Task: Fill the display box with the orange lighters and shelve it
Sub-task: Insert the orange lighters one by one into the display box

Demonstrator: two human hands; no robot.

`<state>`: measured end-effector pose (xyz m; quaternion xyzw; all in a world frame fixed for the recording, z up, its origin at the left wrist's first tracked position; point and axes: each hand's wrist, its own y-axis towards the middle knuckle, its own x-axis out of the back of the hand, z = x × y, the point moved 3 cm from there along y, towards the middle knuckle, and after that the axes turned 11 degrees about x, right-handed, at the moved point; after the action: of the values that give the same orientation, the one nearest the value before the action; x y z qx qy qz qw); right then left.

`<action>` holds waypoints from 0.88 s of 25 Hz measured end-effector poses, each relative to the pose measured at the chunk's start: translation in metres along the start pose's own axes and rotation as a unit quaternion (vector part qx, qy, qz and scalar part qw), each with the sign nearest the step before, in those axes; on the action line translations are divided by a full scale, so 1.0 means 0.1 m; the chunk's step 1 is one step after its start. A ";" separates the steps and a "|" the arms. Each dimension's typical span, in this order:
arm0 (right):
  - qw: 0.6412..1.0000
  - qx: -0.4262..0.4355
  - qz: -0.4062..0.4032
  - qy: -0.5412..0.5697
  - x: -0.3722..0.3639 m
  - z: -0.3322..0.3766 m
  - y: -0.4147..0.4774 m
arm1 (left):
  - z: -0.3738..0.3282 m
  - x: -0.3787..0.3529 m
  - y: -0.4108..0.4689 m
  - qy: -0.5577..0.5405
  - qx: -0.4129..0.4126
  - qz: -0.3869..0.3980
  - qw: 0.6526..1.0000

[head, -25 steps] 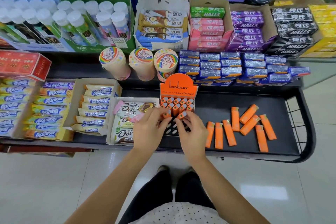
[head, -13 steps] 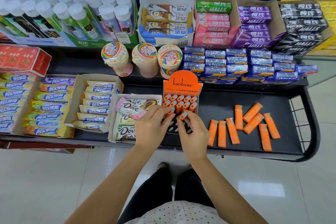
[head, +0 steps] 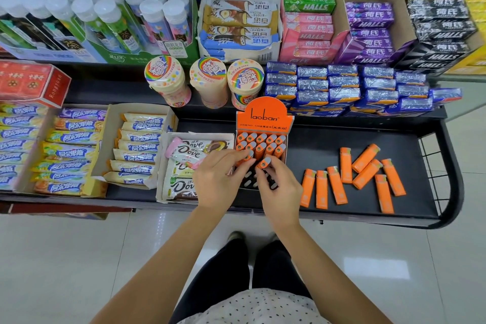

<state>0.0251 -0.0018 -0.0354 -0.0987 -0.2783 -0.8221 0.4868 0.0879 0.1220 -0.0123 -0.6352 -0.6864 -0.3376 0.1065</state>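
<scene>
Not much has shifted since a second ago: both hands are still bunched at the front of the display box (head: 263, 123), and the lighter in the right hand (head: 280, 188) sits about where it did, tip-up over the third row.

That box is a little orange carton with a rounded header card reading "laoban" in black. It stands on the black shelf tray (head: 315, 139), just right of the open Dove chocolate box (head: 184, 166). Its back two rows are packed with orange lighters standing upright, grey caps showing. The front part shows dark empty slots, partly hidden by the fingers.

The right hand pinches one orange lighter (head: 264, 162) between thumb and fingertips, other fingers curled. The left hand (head: 218, 179) has its fingers curled too, with its fingertips touching the lighter (head: 248, 156) next to it. Can't tell if it's actually gripping that one or just steadying it.

The loose lighters (head: 365, 173) lie flat on the tray to the right of the box, nine of them by my count: plain orange bodies, some side by side, some crossed at angles.
</scene>
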 end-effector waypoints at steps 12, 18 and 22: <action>1.000 -0.019 -0.009 0.016 0.08 -0.04 0.00 | -0.03 -0.01 0.00 -0.037 0.063 0.021 0.997; 1.000 0.001 -0.006 0.002 0.06 -0.03 -0.02 | -0.06 -0.03 -0.02 -0.029 0.058 0.014 0.998; 1.000 0.015 0.010 0.004 0.02 -0.03 -0.04 | -0.10 -0.05 -0.02 -0.014 0.047 0.011 0.999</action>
<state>0.0212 -0.0036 -0.0390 -0.0908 -0.2872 -0.8135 0.4974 0.0836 0.1115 -0.0083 -0.6416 -0.6960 -0.2948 0.1303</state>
